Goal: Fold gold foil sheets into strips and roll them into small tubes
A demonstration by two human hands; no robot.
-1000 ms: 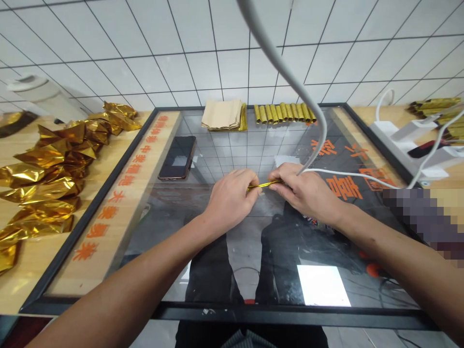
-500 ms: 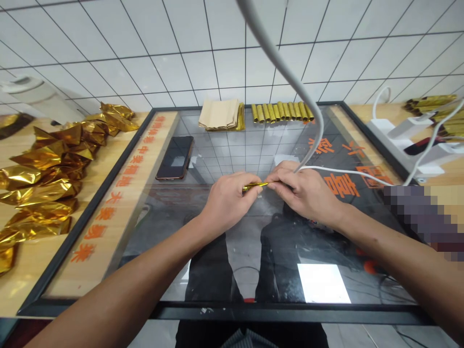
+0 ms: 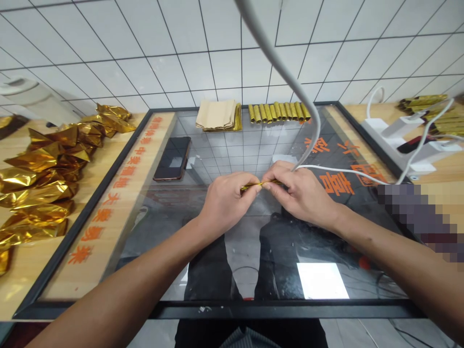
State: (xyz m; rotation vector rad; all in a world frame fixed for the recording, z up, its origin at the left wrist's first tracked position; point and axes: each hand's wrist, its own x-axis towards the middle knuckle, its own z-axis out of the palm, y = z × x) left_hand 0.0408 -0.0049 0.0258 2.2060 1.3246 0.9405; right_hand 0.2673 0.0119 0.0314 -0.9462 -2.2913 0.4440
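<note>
My left hand [image 3: 226, 199] pinches the left end of a thin gold foil strip [image 3: 253, 185] above the middle of the glass top [image 3: 239, 232]. Close beside it, the fingertips of my right hand [image 3: 299, 191] are closed on the strip's other end, and the two hands nearly touch. Most of the strip is hidden by the fingers. Beyond the hands, a row of small gold tubes [image 3: 279, 112] lies along the back edge, next to a stack of tan paper sheets [image 3: 216, 114].
A phone [image 3: 172, 158] lies on the glass at left. Crumpled gold foil pieces [image 3: 43, 193] cover the wooden surface at far left. A white power strip [image 3: 391, 140] with cables stands at right. A thick grey cable [image 3: 286, 67] hangs down in front of the wall.
My hands have drawn slightly closer together on the foil strip, and less of it shows between them. The whole view has shifted slightly.
</note>
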